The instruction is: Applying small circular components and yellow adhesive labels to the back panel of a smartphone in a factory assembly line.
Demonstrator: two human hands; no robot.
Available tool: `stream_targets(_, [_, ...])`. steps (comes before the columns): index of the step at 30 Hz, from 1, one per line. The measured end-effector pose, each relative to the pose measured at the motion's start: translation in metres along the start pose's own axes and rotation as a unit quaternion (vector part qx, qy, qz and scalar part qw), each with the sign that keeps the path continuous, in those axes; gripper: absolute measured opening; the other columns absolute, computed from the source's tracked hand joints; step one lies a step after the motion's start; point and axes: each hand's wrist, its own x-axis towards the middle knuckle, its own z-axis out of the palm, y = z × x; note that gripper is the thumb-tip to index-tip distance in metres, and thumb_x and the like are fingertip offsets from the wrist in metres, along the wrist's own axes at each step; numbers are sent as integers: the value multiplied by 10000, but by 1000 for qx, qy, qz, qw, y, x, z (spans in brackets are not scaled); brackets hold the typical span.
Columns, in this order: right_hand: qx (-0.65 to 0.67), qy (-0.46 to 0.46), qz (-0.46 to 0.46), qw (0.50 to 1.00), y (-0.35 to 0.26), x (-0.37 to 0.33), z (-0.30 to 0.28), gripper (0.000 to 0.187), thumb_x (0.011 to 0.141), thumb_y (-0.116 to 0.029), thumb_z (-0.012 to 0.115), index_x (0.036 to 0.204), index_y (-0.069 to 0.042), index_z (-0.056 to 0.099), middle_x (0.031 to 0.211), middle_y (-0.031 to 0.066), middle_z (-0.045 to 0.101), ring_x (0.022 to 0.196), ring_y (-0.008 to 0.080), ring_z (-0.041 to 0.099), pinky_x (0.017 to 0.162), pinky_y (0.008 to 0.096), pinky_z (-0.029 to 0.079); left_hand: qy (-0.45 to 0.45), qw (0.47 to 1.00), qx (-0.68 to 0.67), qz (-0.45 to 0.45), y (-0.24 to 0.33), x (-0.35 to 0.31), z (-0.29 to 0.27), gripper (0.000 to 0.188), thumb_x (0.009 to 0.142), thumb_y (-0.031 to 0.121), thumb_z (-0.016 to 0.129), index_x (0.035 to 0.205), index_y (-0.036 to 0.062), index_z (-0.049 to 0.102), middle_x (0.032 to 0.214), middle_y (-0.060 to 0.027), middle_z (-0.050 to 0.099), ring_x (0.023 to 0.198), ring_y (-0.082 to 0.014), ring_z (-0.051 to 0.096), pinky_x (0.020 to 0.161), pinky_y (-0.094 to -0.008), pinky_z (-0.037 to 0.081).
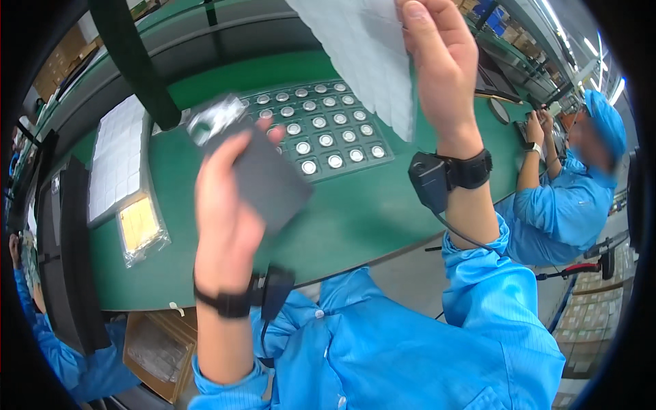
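My left hand (225,212) is closed round a flat dark grey rectangular piece (273,184), blurred by motion. At its far left end is a shiny silver part (217,121), too smeared to identify. High at the right, my right hand (444,65) pinches a thin white sheet (362,55) with a grid of raised pads, which hangs over the table's far side. Beyond my left hand and below the sheet lies a clear tray (387,157) with rows of round silver discs (326,141). The dark piece hides the tray's near left part.
A stack of white gridded sheets (117,154) and a bagged yellow packet (139,224) lie on the green table (355,208) at left, beside a black case (65,253). Below its edge stands an open cardboard box (179,333). A co-worker in blue (567,205) sits at right.
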Motion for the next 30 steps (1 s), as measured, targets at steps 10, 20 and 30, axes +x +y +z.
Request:
stream_targets(10, [-211, -153, 63, 963, 39, -36, -36, 568, 799, 2, 659, 1343, -41, 500, 1264, 158, 607, 1177, 252, 586, 992, 336, 458, -186, 979, -10, -82, -3, 68, 94, 259, 932, 219, 522, 1041, 10, 629, 946, -77, 668, 862, -210, 645, 755, -365, 538])
stream_targets(20, [47, 72, 89, 992, 0, -13, -69, 377, 910, -181, 608, 1232, 14, 579, 1115, 117, 663, 996, 182, 648, 837, 317, 532, -116, 992, 37, 23, 52, 39, 33, 358, 959, 216, 542, 1188, -57, 577, 1140, -127, 654, 977, -180, 643, 817, -334, 556])
stream_targets(30, [242, -49, 375, 893, 29, -41, 15, 358, 1000, -291, 541, 1169, 18, 603, 1056, 101, 686, 917, 179, 670, 748, 327, 550, -119, 993, -1, 13, 43, -37, -37, 692, 1006, 569, 342, 1306, -31, 509, 1196, -178, 637, 989, -265, 655, 852, -431, 559])
